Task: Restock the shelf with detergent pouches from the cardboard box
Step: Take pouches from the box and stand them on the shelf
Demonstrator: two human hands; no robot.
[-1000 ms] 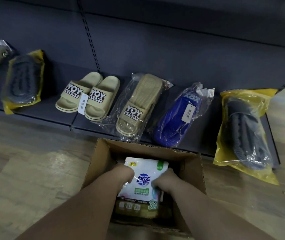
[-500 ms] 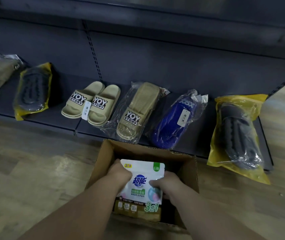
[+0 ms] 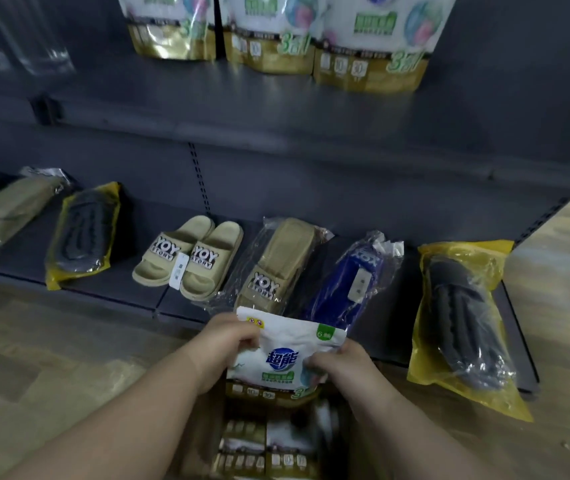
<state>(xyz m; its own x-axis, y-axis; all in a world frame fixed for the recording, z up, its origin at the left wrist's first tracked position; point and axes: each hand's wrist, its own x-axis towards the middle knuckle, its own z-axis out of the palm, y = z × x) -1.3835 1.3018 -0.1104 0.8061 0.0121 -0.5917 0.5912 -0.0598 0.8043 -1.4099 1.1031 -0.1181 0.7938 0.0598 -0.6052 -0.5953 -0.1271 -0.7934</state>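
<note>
Both hands on one detergent pouch [image 3: 285, 355], upright in front of me, above the cardboard box [image 3: 207, 410] at the bottom edge of view, of which I only glimpse blurred bits. My left hand [image 3: 226, 344] is pinched closed on the pouch's upper left corner, and my right hand [image 3: 340, 363] is clamped on its right edge lower down, fingers curled across the front. More pouches [image 3: 262, 448] sit packed below, blurred, gold bands up. The pouch face creases under my fingers, so I'd call it soft film with loose contents that can shift; probably not heavy, but floppy, and the glossy skin looks slippery. Gripping the sealed top and a side seam feels like the safe hold; squeezing the belly would only let it sag. Up on the upper shelf [image 3: 276, 109], three stocked pouches [image 3: 269, 32] stand in a row towards the back, the rightmost a touch nearer the front edge. There's bare shelf in front of them and off to the left. The bottom shelf [image 3: 110, 289] carries slippers [image 3: 190, 258], bagged and loose, along its length, so that's not my spot. This one goes up.
</note>
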